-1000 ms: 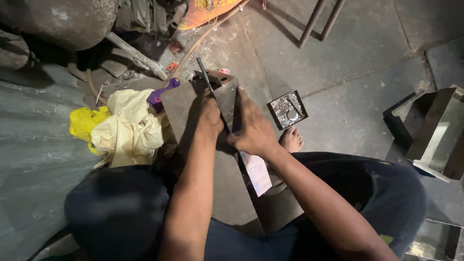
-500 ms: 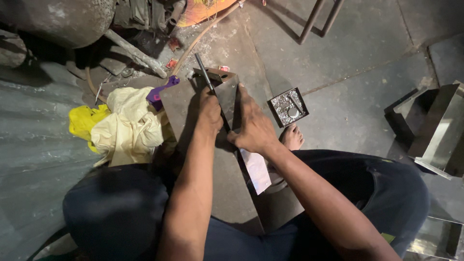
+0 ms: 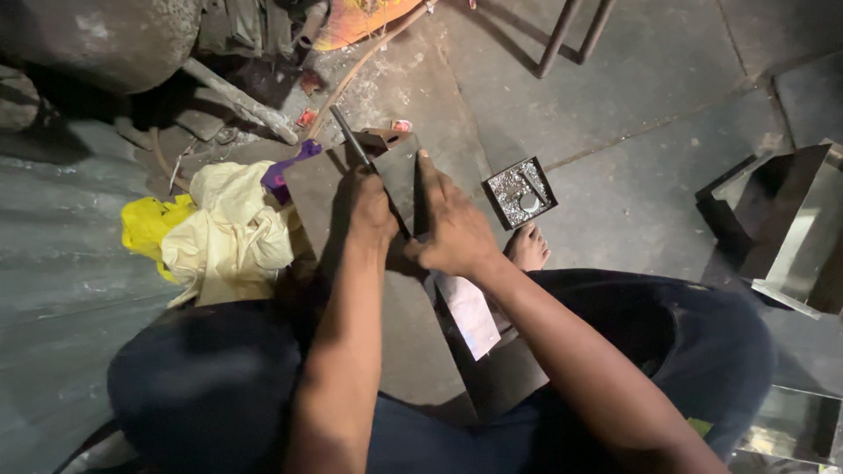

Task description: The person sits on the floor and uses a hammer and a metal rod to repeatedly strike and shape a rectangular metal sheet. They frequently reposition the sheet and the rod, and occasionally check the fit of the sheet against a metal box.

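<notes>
While the person sits on the floor, the left hand (image 3: 369, 206) is closed tight around a thin metal rod (image 3: 349, 145) that pokes up and away from the fist. The right hand (image 3: 452, 233) lies flat, fingers together, pressing down on a dark metal sheet (image 3: 399, 175) that rests between the knees, and its first finger points along the sheet's edge. The rod's low end is hidden by the fist, so I cannot tell if it touches the sheet. To do this bit well, I think the flat hand should push hard so the sheet does not slide, and the rod should be kept steady and close to the pointing finger, but not so close that it bumps the finger. The sheet looks hard, smooth and grey, with straight edges and a sharp corner. A white strip of paper (image 3: 470, 312) lies on it, just below the right wrist. Just beside the right hand sits a small square tray (image 3: 518, 189) full of tiny shiny bits. A soft, crumpled yellow cloth (image 3: 219, 233) lies near the left arm, with something purple (image 3: 283, 171) peeking out beside it. A bare foot (image 3: 529, 250) rests on the rough, dusty stone floor (image 3: 650, 114). Shiny metal boxes (image 3: 790, 228) stand well apart on the right side.
</notes>
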